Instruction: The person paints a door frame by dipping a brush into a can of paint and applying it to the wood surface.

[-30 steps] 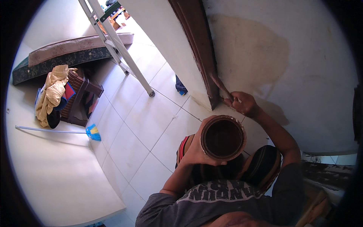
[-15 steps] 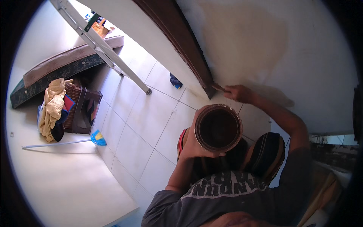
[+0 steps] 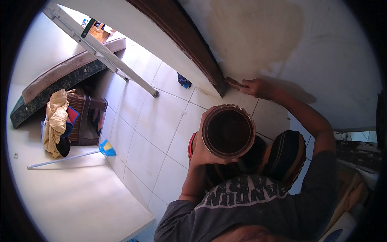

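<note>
A round can [image 3: 252,139] with a paint-smeared rim and a dark inside is held in front of me. My left hand [image 3: 202,155] is closed around its left side and underside. Pinched in my right hand [image 3: 259,88] is a paintbrush [image 3: 235,83], its tip at the edge of a brown door frame [image 3: 181,38], close to the frame's foot. Whether the bristles touch the wood I cannot tell. My knees in striped dark cloth show beyond the can on both sides.
The wall [image 3: 330,68] on the right bears a large damp-looking patch. A stepladder [image 3: 117,62] stands on the tiles at upper left. Farther left are a leaning mattress [image 3: 60,78], a brown wooden piece [image 3: 80,121] heaped with cloth, and a blue broom [image 3: 107,148].
My right hand and the brush have moved a little up along the frame's edge, with the brush turned. The can stays in my left hand. The whole view has shifted slightly.
</note>
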A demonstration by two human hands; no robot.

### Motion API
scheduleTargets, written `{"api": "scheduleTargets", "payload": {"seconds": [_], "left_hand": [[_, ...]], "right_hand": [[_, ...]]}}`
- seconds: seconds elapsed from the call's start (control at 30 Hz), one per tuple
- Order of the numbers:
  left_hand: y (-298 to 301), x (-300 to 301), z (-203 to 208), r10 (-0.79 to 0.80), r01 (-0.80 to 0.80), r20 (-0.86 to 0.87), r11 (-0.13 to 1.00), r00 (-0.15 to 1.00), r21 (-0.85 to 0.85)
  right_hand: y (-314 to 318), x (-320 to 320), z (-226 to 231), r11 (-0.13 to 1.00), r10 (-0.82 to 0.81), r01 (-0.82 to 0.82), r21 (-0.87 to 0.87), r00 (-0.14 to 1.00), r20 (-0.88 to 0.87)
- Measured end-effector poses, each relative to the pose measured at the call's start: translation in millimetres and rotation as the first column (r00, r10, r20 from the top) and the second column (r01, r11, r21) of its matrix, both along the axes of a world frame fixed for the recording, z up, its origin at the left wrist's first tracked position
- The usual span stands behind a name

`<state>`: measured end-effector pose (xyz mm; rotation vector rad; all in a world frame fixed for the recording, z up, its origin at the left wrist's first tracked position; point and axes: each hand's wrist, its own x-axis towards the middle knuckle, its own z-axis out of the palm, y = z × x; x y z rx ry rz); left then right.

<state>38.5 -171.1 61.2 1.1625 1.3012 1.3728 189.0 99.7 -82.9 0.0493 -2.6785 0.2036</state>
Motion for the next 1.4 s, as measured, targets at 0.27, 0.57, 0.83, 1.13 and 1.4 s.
{"api": "scheduleTargets", "payload": {"seconds": [0.27,0.57,0.83,1.13,1.4], "left_hand": [[-3.5,1.6,4.5,0.018,-0.018,-0.021,1.000,1.000,-0.003],[9.5,1.6,4.3,-0.023,0.022,-0.017,0.997,1.000,-0.071],[-2.4,-0.1,4.5,-0.030,0.029,-0.066,1.000,0.997,-0.003],[30.7,-2.4,-5.5,-0.077,0.096,-0.094,0.974,0.993,0.205],[54.5,-0.1,-23.9,-0.126,0.128,-0.026,0.955,0.992,0.266]], "right_hand": [[4.8,-34.9,52.7,0.994,0.073,-0.058,0.093,0.983,-0.169],[8.2,5.7,44.4,0.967,-0.053,0.094,-0.237,0.984,0.172],[-4.9,-45.0,68.2,0.994,0.066,-0.055,0.095,0.990,-0.122],[-33.3,-13.5,250.6,0.989,0.057,0.035,0.140,0.796,-0.603],[-72.9,60.6,292.2,0.928,-0.146,-0.089,-0.361,0.806,-0.574]]}}
